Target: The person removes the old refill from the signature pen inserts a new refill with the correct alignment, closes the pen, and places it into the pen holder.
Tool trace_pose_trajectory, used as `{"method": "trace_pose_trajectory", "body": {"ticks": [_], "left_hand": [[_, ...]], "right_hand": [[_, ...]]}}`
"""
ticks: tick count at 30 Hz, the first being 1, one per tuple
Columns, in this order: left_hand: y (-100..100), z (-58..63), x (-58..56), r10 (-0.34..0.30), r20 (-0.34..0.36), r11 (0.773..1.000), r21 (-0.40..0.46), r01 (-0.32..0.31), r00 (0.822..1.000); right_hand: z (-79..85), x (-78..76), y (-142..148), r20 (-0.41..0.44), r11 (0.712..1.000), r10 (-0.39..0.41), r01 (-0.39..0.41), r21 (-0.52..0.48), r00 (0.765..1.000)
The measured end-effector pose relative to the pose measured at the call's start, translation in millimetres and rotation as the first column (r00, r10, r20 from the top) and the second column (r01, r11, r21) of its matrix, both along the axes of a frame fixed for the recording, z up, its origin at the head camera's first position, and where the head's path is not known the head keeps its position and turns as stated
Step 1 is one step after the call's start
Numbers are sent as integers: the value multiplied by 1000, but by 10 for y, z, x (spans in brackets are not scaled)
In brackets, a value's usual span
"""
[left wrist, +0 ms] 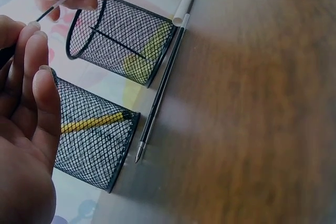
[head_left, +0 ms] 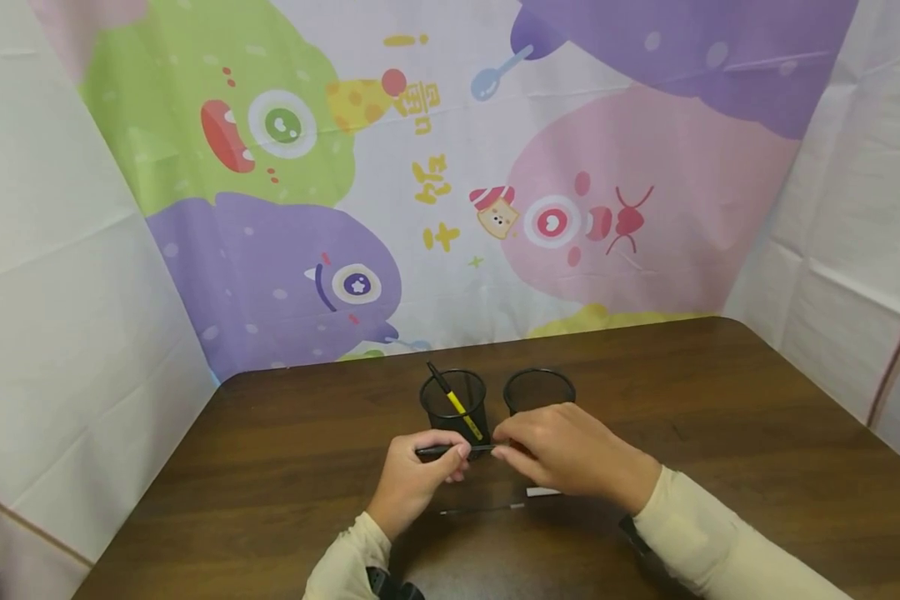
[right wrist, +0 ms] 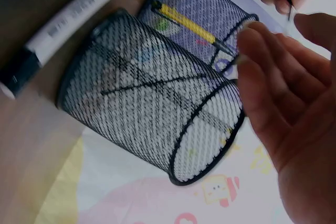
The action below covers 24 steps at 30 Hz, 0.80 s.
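Observation:
My left hand point(head_left: 418, 479) grips a black pen barrel point(head_left: 431, 451) in front of the pen cups. A thin, dark pen refill point(left wrist: 51, 9) with a clear end sticks out from these fingers toward the right. Thumb and fingertips of my right hand point(head_left: 570, 450) pinch the refill's far end. On the table below the hands lies a second refill point(left wrist: 163, 87) with a metal tip and dark ink. Beside it is a white pen-like tube point(right wrist: 79, 14) with a black end, partly hidden by the right hand in the head view.
Two black mesh cups stand just beyond the hands. The left cup point(head_left: 424, 408) holds a yellow and black pen point(head_left: 457, 402); the right cup point(head_left: 540, 372) is partly covered by my right hand. A cartoon-print cloth point(head_left: 450, 317) hangs behind the brown table point(head_left: 285, 467).

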<state>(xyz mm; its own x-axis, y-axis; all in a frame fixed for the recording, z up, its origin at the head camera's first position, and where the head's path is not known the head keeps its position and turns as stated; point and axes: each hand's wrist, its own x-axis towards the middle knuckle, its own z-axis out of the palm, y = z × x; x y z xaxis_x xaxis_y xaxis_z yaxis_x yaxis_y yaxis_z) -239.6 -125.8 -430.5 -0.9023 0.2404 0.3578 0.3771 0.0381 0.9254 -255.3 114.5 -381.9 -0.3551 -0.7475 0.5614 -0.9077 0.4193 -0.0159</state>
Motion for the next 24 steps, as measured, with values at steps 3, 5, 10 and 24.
{"method": "trace_pose_trajectory", "body": {"ticks": [3,5,10,24], "left_hand": [[-6,8,-16,12,-1,1000,-3,-12,1000],[-7,11,-26,25,-5,1000,-9,-25,1000],[-20,-20,-9,43,18,999,-16,-43,999],[1,-6,3,35,32,999,-4,-35,999]], "right_hand": [[71,2,36,80,997,-52,47,69,995],[121,11,61,147,989,-98,80,125,984],[172,71,101,296,961,-186,111,252,937],[84,163,82,369,878,-347,161,450,862]]}}
